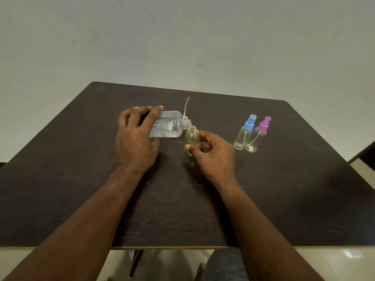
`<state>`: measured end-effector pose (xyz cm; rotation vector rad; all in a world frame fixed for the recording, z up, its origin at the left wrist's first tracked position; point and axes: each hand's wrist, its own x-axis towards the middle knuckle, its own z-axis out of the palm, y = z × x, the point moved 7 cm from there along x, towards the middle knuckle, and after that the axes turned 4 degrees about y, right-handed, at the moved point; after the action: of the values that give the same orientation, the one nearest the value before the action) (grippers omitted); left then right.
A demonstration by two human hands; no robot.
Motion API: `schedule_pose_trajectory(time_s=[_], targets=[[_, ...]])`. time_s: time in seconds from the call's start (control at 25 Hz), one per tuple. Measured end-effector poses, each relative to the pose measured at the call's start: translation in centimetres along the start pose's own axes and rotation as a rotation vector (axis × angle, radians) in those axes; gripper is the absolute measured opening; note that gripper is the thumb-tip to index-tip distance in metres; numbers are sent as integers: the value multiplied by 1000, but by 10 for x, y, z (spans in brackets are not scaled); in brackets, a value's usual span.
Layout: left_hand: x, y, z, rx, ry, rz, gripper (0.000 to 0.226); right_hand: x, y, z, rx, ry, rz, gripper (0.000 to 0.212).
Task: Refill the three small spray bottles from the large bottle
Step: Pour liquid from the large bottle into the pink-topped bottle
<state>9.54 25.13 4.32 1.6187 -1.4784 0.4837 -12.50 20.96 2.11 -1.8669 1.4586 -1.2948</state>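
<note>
1. We see the large bottle [170, 125] over the middle of the dark table [203, 209]. It is tipped onto its side, with its long axis nearly level and running left to right.
2. Its open threaded mouth points right and slightly down, meeting the rim of the small open bottle [192, 138].
3. The left hand [136, 138] grips the large bottle's base end, fingers curled over the top.
4. The small open bottle stands roughly upright, mouth up, holding yellowish liquid. We cannot tell whether its base touches the table.
5. The right hand [213, 153] pinches it low down between thumb and fingers.
6. A loose spray head [185, 110] lies just behind the large bottle, its thin tube pointing away from us.
7. To the right, well apart, the blue-capped bottle [244, 134] and the purple-capped bottle [257, 136] stand upright side by side.
</note>
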Motion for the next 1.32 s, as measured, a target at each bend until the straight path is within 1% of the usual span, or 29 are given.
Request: schedule_pose_trajectory(time_s=[0.56, 1.32], targets=[[1, 4, -3, 11, 30, 18, 81, 1, 3, 2, 18, -5, 8, 50], [2, 3, -3, 26, 19, 8, 84, 1, 3, 1, 44, -18, 36, 48]])
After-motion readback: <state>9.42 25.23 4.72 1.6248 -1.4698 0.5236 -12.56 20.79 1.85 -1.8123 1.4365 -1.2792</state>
